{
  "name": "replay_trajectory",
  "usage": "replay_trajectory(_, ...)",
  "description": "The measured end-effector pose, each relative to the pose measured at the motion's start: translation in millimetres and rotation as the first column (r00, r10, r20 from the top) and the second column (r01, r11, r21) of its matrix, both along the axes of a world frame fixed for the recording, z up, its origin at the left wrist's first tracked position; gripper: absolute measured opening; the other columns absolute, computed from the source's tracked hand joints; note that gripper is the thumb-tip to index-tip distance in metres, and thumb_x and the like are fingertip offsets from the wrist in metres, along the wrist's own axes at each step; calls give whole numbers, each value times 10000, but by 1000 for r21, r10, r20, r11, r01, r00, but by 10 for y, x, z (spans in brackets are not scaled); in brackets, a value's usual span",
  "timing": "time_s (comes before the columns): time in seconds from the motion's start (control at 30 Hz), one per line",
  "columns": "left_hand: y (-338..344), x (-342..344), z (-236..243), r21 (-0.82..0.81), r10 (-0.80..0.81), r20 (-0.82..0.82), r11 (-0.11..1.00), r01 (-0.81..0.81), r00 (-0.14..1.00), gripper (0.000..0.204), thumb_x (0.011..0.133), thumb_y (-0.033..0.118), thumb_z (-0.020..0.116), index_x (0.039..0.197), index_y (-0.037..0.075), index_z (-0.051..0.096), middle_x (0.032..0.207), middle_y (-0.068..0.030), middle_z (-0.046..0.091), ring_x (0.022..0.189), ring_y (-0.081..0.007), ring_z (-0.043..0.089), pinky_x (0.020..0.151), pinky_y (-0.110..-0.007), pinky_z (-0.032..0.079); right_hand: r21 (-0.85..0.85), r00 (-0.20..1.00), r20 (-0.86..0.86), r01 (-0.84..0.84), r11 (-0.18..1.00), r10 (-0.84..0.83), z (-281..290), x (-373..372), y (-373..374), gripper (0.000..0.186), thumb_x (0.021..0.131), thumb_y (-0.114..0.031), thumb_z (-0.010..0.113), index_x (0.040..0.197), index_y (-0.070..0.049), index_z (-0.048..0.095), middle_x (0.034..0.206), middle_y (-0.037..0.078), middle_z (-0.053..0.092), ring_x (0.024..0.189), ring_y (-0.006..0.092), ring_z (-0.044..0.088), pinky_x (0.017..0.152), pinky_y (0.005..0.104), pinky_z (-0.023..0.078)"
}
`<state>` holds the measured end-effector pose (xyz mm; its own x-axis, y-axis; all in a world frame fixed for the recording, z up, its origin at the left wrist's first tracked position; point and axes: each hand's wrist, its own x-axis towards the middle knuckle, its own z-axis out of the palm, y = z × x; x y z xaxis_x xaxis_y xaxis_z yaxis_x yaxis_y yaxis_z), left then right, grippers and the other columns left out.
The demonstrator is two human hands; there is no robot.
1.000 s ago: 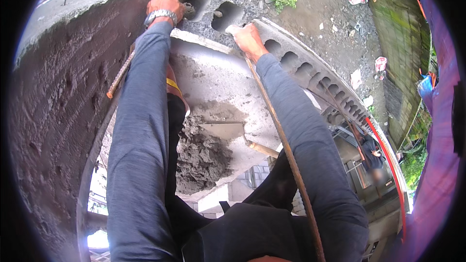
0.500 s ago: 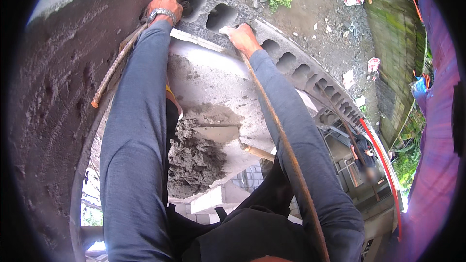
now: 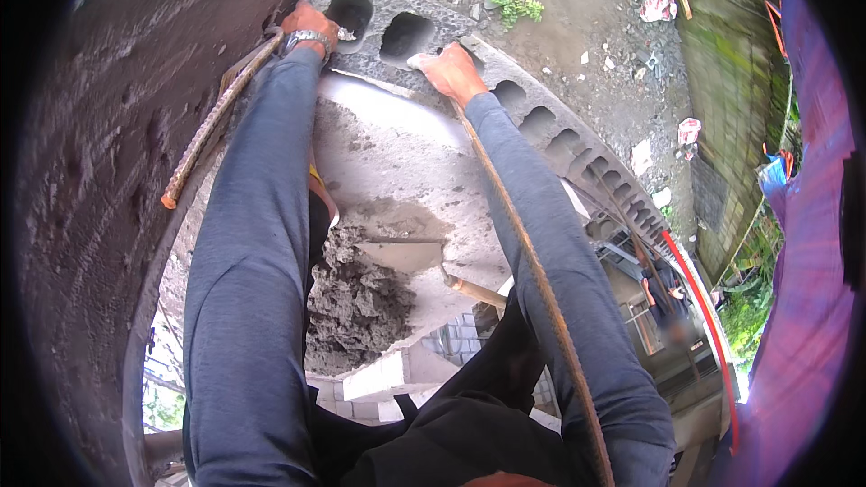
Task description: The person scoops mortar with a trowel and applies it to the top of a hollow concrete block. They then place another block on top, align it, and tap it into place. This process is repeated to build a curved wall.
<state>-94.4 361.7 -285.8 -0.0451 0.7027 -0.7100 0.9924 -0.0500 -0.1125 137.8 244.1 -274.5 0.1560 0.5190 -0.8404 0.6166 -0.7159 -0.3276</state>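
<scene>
You have both hands on a concrete block [image 3: 377,22], which sits at the top of the view, at the near end of a curving row of blocks [image 3: 523,107] and close to the dark, rough wall [image 3: 117,108] on your left. Whether its left end touches that wall, you cannot tell from here.

The block is grey and coarse, its upper face speckled and grainy, its edges a little ragged. Two squarish hollows with rounded corners open upward in plain sight, dark inside, divided by a solid web. A third opening shows beside your right hand, mostly covered, so which block it belongs to is unclear. The block lies hollows-up and slants from upper left to lower right, following the row.

Your left hand [image 3: 309,22], with a metal watch [image 3: 311,39] at the wrist, has its fingers curled on the block's left end. Your right hand [image 3: 453,74] grips near the right end, its whitish-tipped thumb pointing left along the near edge; the other fingertips are partly hidden.

A rusty steel bar [image 3: 203,146] slants down by your left forearm, and a longer steel bar [image 3: 532,266] runs down past your right wrist, across your sleeve. Between your arms, a pale slab [image 3: 451,176] carries a lumpy heap of wet grey mortar [image 3: 356,311]. A trowel [image 3: 406,254] lies against the heap, its wooden handle pointing to your right.
</scene>
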Motion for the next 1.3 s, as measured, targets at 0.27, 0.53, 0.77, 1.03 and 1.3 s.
replay_trajectory(0.27, -34, -217, -72, 126, 154, 207, 975, -182, 966, 589, 828, 261, 664, 1348, 10, 544, 1199, -284, 690, 1131, -437, 668, 983, -491, 532, 57, 998, 8, -65, 996, 65, -59, -83, -79, 768, 835, -579, 735, 1029, 163, 687, 1071, 348, 700, 1065, 411, 702, 929, 430, 551)
replay_trajectory(0.53, -108, -205, -202, 322, 130, 377, 910, -261, 917, 338, 853, 223, 657, 1146, 54, 645, 1065, -250, 716, 1044, -421, 681, 928, -501, 534, 87, 998, 4, -56, 995, 56, -248, -6, -156, 678, 830, -569, 750, 951, 98, 734, 1010, 333, 714, 1004, 419, 713, 902, 443, 561)
replay_trajectory(0.77, -98, -80, -85, 225, 107, 215, 962, -156, 971, 493, 845, 276, 716, 1231, 16, 554, 1115, -247, 715, 1069, -402, 704, 941, -452, 556, 83, 993, -59, -95, 992, 100, -218, 93, -60, 775, 815, -622, 752, 859, 150, 707, 898, 332, 713, 917, 420, 716, 824, 450, 549)
replay_trajectory(1.03, -137, -169, -36, 186, 222, 270, 943, -277, 937, 548, 840, 240, 693, 1316, 9, 550, 1171, -293, 692, 1096, -450, 680, 986, -492, 538, 82, 975, -35, -217, 973, 221, -267, 1, -21, 848, 799, -661, 751, 941, 173, 700, 982, 355, 707, 989, 415, 717, 874, 420, 548)
replay_trajectory(1.3, -152, -161, -194, 170, 245, 288, 938, -301, 926, 536, 834, 236, 699, 1310, 44, 545, 1153, -275, 704, 1092, -454, 678, 971, -502, 541, 213, 984, 51, -178, 961, 171, -386, 235, -182, 613, 809, -564, 792, 1015, 11, 744, 998, 283, 730, 971, 388, 721, 864, 440, 551)
